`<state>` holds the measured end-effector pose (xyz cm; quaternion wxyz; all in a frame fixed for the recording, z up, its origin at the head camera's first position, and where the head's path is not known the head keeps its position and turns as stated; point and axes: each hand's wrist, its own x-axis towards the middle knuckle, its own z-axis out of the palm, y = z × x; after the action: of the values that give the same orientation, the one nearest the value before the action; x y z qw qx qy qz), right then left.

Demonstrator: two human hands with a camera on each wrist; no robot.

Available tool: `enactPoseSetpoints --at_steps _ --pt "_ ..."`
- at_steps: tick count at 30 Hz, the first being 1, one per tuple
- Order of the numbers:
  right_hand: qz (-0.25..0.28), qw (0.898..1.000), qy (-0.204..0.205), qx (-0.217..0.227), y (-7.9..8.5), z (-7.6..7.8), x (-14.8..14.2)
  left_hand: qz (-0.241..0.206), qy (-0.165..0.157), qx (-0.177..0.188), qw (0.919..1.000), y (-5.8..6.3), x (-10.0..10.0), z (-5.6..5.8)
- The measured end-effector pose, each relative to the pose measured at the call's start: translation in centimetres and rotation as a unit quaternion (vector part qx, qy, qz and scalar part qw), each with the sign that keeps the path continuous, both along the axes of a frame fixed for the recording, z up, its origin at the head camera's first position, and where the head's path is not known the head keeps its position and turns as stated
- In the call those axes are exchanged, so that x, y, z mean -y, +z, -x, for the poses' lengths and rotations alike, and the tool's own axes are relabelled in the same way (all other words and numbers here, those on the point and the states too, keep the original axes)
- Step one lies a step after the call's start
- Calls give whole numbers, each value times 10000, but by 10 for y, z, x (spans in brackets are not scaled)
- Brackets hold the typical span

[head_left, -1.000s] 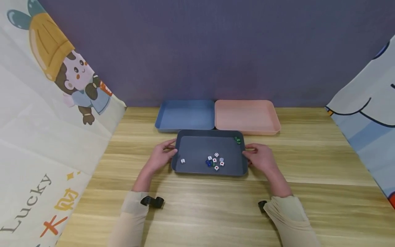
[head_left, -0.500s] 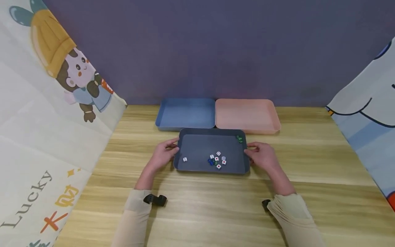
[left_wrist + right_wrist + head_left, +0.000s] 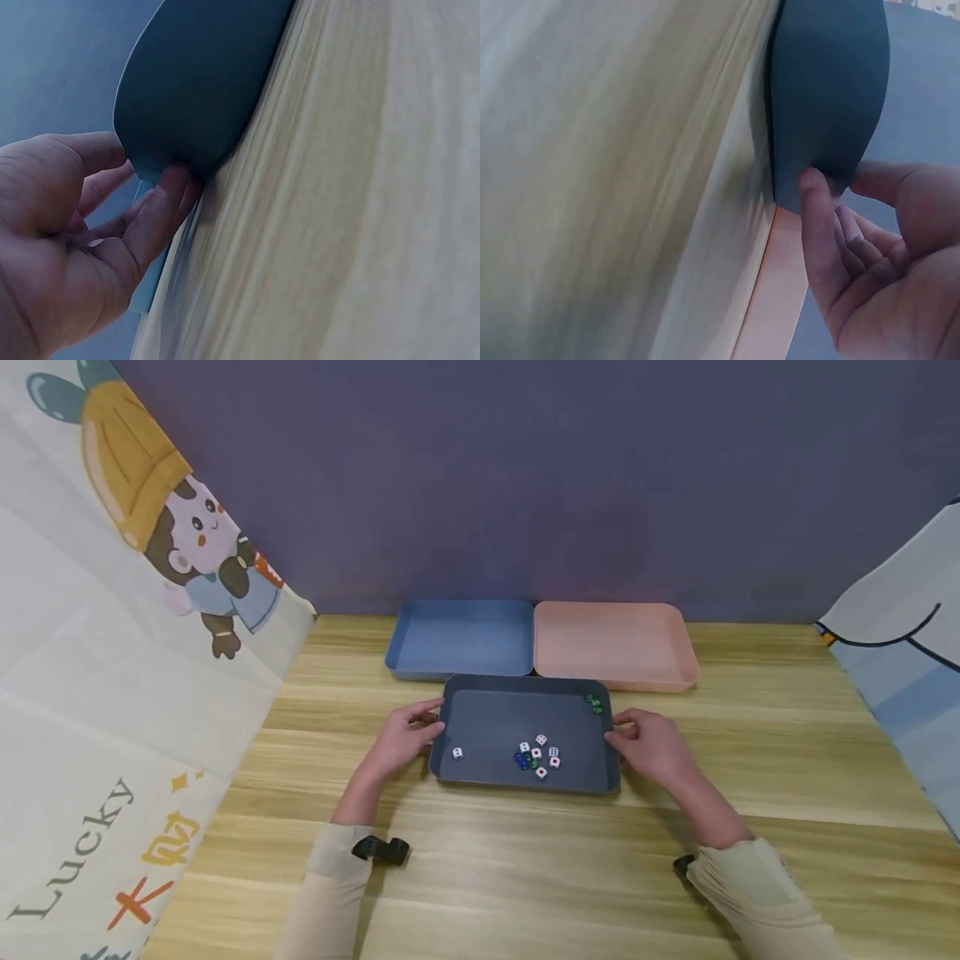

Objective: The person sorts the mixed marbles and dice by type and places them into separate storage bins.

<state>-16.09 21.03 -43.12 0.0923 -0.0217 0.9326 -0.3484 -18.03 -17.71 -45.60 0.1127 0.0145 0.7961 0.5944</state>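
Observation:
A dark grey tray point(image 3: 487, 714) lies on the wooden table. My left hand point(image 3: 401, 739) pinches its left end, thumb at the rim and fingers against the outer wall in the left wrist view. At the opposite end, my right hand point(image 3: 651, 745) grips the tray the same way, also seen in the right wrist view. Inside, several white dice point(image 3: 554, 762) cluster right of the middle around small blue pieces point(image 3: 522, 761) and a green one. A lone white die point(image 3: 457, 752) sits near the left wall. Small green pieces point(image 3: 594, 703) gather in the far right corner.
Behind the dark tray, a blue tray point(image 3: 465, 639) and a pink tray point(image 3: 615, 643) stand side by side, close to its far edge. A dark cloth wall point(image 3: 525, 485) rises behind them. Printed cloths hang left and right.
The dark tray has shifted very slightly right relative to the trays behind, with both hands still at its ends. The dice keep their arrangement. The head view has shifted a little.

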Motion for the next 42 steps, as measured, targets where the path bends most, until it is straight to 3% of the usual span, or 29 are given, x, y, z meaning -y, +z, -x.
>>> enactPoseSetpoints --at_steps 4,9,12,15,19,22,29,33,37,42 --pt "-270 9995 163 -87 4 3 -2 -82 40 55 9999 5 -2 -3" --pt "-712 9910 634 -940 19 10 -1 -101 -37 110 9999 14 -7 -9" --pt "-858 9828 1057 -1248 37 17 9 -126 33 124 9998 8 -7 -8" --pt "-838 9809 1384 -1084 54 28 26 -151 139 86 9998 -5 -2 -5" --pt "-667 9762 1932 -725 63 41 53 -139 185 158 9996 -6 3 -6" --pt "-565 9650 2471 -666 64 45 73 -71 146 194 9997 -5 6 -8" --pt "-704 9227 3736 -645 57 54 117 -16 82 238 9997 -8 8 -8" --pt "-966 9007 4195 -588 51 56 142 -51 96 341 9994 -7 6 -7" --pt "-1167 8913 4361 -416 44 59 162 -54 28 408 9992 -6 3 -3" --pt "-1321 8867 4418 -325 32 62 177 -29 17 382 9993 -2 0 0"
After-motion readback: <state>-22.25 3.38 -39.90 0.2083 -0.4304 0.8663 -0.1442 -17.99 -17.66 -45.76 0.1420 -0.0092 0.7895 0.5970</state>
